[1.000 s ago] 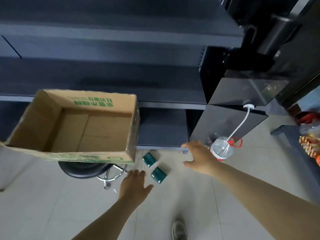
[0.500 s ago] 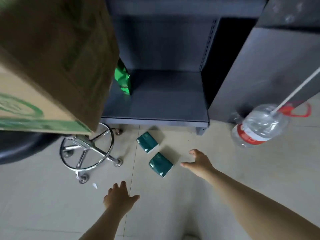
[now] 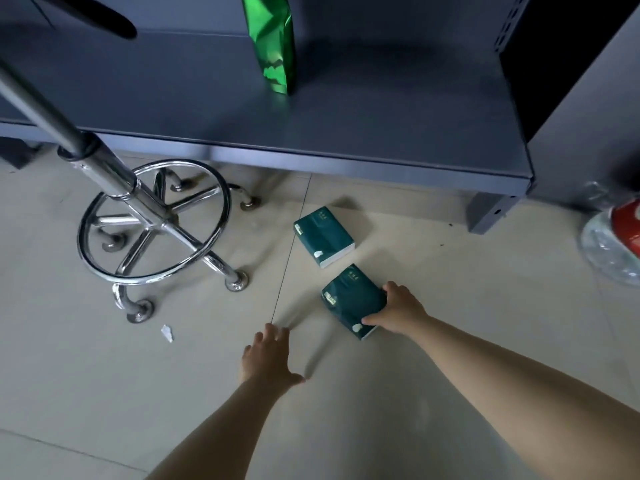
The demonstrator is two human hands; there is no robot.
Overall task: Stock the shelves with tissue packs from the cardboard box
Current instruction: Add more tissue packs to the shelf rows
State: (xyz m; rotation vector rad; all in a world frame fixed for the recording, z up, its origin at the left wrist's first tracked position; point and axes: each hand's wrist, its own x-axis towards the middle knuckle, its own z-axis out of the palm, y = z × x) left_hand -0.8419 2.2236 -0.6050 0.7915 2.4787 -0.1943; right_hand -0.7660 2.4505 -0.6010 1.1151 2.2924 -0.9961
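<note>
Down low, right hand (image 3: 401,311) clasping near tissue pack (image 3: 351,301), left hand (image 3: 268,358) fingers spread, shelf (image 3: 346,109) holding green pouch (image 3: 272,43)

Two teal tissue packs on tiled floor before low grey shelf (image 3: 346,157). Right hand (image 3: 401,311) grips near pack (image 3: 351,301) at its right edge; far pack (image 3: 323,235) lies apart. Left hand (image 3: 268,358) spread flat, empty. Chrome stool base (image 3: 156,223) left; green bag (image 3: 272,43) upright on shelf; bottle (image 3: 613,237) right.
</note>
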